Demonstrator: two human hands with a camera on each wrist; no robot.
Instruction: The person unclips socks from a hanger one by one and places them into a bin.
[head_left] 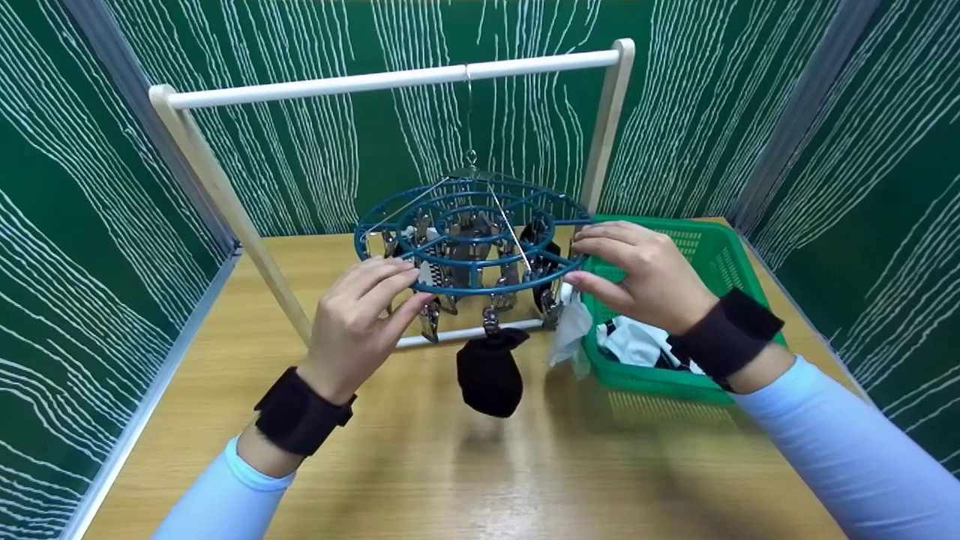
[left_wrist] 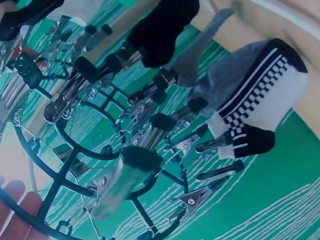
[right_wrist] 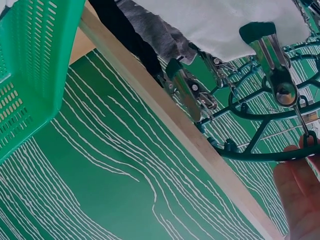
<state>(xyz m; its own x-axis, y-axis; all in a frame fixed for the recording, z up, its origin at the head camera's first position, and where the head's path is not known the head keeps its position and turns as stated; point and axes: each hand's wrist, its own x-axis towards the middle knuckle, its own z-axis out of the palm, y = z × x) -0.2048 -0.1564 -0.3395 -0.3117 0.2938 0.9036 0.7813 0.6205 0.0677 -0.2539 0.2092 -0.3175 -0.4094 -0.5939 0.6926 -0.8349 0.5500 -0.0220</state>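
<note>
Head cam: L hand (head_left: 356,319) & R hand (head_left: 646,271) hold clip hanger (head_left: 465,289).

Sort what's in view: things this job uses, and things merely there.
Apparently used:
round clip hanger
clipped socks
hanger stand
green basket
fabric items inside it

Merely there:
patterned walls
dark wristbands

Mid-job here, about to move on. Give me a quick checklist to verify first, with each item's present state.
1. Hook over the white bar: ok.
2. Left hand on the drying rack's rim: ok.
3. Right hand on the rim: ok.
4. Black sock held by its clip: ok.
5. Green basket emptied: not ok; black-and-white fabric lies inside.
6. Every hanging piece clipped securely: cannot tell; some are partly hidden.
</note>
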